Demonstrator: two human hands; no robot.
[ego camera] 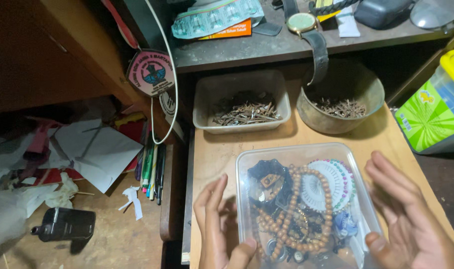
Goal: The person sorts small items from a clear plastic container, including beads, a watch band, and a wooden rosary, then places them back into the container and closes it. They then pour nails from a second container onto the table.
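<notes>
A clear plastic box [306,199] sits on the wooden tabletop [212,154], full of wooden beads [291,209] and a round card of pins [331,182]. The left hand [219,224] lies against the box's left wall, its grip loose, thumb at the near corner. The right hand [408,219] flanks the box's right wall, palm open, grasping nothing. Behind the box stand a tray of rusty nails [242,102] and a round bowl [341,97].

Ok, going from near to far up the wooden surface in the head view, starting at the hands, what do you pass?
Left hand and right hand either side of the clear plastic container of beads, then the rectangular tray of rusty nails and the round metal bowl, then the wristwatch on the shelf.
</notes>
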